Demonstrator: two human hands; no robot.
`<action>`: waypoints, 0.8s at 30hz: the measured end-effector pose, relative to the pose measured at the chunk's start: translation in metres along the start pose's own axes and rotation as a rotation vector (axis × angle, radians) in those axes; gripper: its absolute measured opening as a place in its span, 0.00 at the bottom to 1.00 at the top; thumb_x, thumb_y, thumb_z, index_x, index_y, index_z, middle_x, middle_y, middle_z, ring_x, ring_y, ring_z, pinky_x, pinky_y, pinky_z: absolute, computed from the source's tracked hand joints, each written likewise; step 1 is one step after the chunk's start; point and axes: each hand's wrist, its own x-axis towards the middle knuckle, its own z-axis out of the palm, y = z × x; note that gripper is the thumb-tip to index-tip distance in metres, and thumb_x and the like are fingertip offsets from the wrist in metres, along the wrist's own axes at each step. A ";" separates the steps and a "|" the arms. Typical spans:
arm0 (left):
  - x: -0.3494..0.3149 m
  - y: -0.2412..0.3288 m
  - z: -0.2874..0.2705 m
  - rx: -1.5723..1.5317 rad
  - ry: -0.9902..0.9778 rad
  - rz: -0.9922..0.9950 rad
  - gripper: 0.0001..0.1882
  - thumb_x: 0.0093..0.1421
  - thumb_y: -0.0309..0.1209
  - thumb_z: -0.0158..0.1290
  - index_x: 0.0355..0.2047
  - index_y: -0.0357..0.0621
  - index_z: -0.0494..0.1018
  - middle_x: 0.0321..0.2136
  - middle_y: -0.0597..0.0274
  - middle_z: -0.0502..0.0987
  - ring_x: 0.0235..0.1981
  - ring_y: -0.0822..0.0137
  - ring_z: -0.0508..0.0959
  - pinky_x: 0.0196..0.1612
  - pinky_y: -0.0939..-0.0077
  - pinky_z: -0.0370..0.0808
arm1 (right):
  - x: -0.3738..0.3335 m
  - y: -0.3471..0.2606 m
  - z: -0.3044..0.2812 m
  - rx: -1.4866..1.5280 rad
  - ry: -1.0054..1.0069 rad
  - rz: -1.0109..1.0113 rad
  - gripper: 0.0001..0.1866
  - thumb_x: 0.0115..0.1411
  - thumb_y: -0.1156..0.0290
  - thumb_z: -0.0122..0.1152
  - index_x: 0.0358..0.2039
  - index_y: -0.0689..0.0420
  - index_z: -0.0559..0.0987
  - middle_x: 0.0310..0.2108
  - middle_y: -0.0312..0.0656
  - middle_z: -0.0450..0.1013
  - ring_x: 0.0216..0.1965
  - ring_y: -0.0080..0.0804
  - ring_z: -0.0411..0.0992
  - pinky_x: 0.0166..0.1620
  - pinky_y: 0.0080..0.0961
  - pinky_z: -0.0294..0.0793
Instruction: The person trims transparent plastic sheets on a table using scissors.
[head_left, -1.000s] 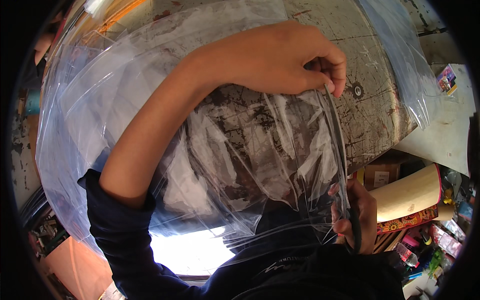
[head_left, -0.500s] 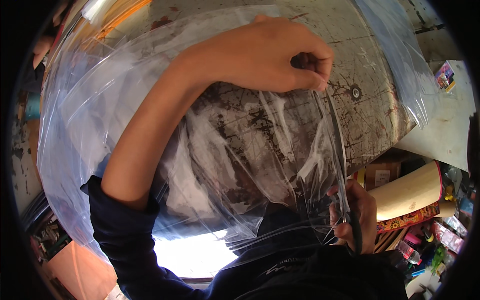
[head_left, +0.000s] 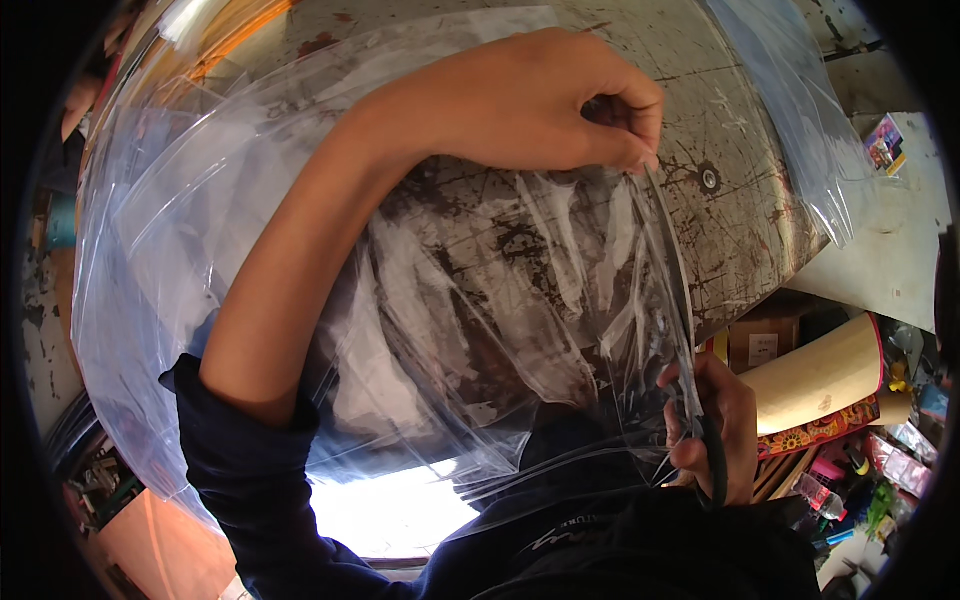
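Clear, creased plastic sheeting [head_left: 470, 320] lies across a scratched grey tabletop [head_left: 740, 240], reaching toward the person's body. Holding its right edge straight probably calls for light, even tension between both hands, keeping the narrow dark strip [head_left: 681, 275] flush and the creases eased out. The left hand [head_left: 540, 100] pinches the far end, wrist bent, forearm arching over from the near left. The right hand [head_left: 735, 415], near right, curls around the strip's near end.
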 end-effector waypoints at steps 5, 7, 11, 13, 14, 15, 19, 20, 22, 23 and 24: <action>0.000 -0.003 0.001 -0.022 0.021 0.018 0.10 0.56 0.31 0.52 0.23 0.39 0.69 0.20 0.68 0.69 0.25 0.76 0.68 0.33 0.80 0.65 | -0.002 0.005 0.000 -0.010 0.032 -0.021 0.43 0.27 0.45 0.76 0.37 0.63 0.68 0.21 0.27 0.64 0.22 0.10 0.60 0.25 0.09 0.58; 0.000 -0.002 0.001 -0.016 0.013 0.001 0.10 0.56 0.31 0.53 0.23 0.39 0.69 0.20 0.68 0.69 0.25 0.76 0.68 0.33 0.80 0.65 | -0.002 0.004 0.001 0.014 0.044 -0.016 0.42 0.27 0.45 0.76 0.36 0.62 0.69 0.21 0.27 0.64 0.22 0.10 0.60 0.25 0.09 0.58; 0.000 -0.003 0.001 -0.043 0.015 0.017 0.10 0.56 0.32 0.53 0.23 0.39 0.69 0.20 0.68 0.69 0.25 0.76 0.68 0.34 0.80 0.65 | 0.000 0.000 0.001 0.023 0.021 -0.011 0.43 0.26 0.45 0.76 0.37 0.62 0.69 0.21 0.27 0.65 0.22 0.11 0.60 0.26 0.09 0.58; 0.000 -0.004 0.001 -0.048 0.011 0.007 0.10 0.56 0.32 0.53 0.23 0.38 0.69 0.20 0.68 0.69 0.25 0.76 0.68 0.34 0.79 0.65 | 0.000 -0.001 0.001 0.011 0.012 -0.007 0.43 0.26 0.45 0.77 0.37 0.62 0.68 0.21 0.27 0.65 0.23 0.11 0.61 0.26 0.09 0.58; 0.000 -0.005 0.002 -0.050 0.015 0.021 0.10 0.56 0.32 0.53 0.23 0.38 0.69 0.20 0.68 0.69 0.25 0.77 0.68 0.34 0.79 0.65 | 0.000 -0.001 0.002 0.009 0.016 -0.004 0.43 0.26 0.45 0.77 0.37 0.62 0.68 0.21 0.27 0.66 0.23 0.11 0.61 0.26 0.09 0.59; 0.000 -0.005 0.002 -0.054 0.019 0.036 0.10 0.56 0.32 0.53 0.23 0.38 0.69 0.20 0.68 0.69 0.25 0.77 0.68 0.34 0.79 0.65 | 0.000 -0.001 0.002 0.005 0.022 -0.002 0.43 0.26 0.45 0.77 0.36 0.62 0.68 0.22 0.27 0.66 0.23 0.11 0.61 0.26 0.09 0.59; 0.000 -0.003 0.001 -0.048 0.008 -0.005 0.10 0.56 0.32 0.53 0.23 0.38 0.69 0.20 0.68 0.69 0.25 0.77 0.68 0.34 0.80 0.65 | 0.000 -0.003 0.002 0.001 0.028 0.007 0.43 0.26 0.45 0.77 0.36 0.62 0.68 0.22 0.27 0.66 0.23 0.11 0.61 0.27 0.09 0.59; 0.000 -0.003 0.001 -0.053 0.008 0.002 0.10 0.56 0.32 0.53 0.23 0.38 0.69 0.20 0.69 0.69 0.25 0.77 0.68 0.34 0.80 0.65 | 0.000 -0.003 0.001 -0.006 0.023 0.013 0.43 0.26 0.45 0.77 0.36 0.62 0.68 0.21 0.27 0.66 0.23 0.11 0.61 0.27 0.09 0.59; 0.000 -0.004 0.001 -0.058 0.007 0.005 0.10 0.56 0.32 0.53 0.22 0.38 0.69 0.20 0.69 0.69 0.25 0.77 0.68 0.33 0.80 0.65 | 0.001 -0.002 0.001 -0.012 0.015 0.021 0.43 0.26 0.46 0.77 0.36 0.62 0.68 0.21 0.27 0.66 0.23 0.11 0.61 0.26 0.09 0.59; -0.001 -0.003 0.000 -0.054 0.001 -0.003 0.10 0.56 0.32 0.52 0.23 0.39 0.69 0.20 0.69 0.69 0.25 0.77 0.68 0.33 0.80 0.65 | 0.001 -0.002 0.001 -0.017 0.022 0.019 0.43 0.25 0.46 0.77 0.36 0.62 0.68 0.21 0.27 0.66 0.23 0.11 0.61 0.26 0.09 0.59; 0.000 -0.003 0.000 -0.050 -0.003 -0.006 0.10 0.56 0.32 0.52 0.23 0.39 0.69 0.20 0.69 0.70 0.25 0.77 0.68 0.33 0.81 0.65 | 0.000 -0.003 0.001 -0.025 0.035 0.014 0.43 0.25 0.46 0.77 0.37 0.63 0.68 0.21 0.27 0.66 0.23 0.11 0.61 0.26 0.09 0.58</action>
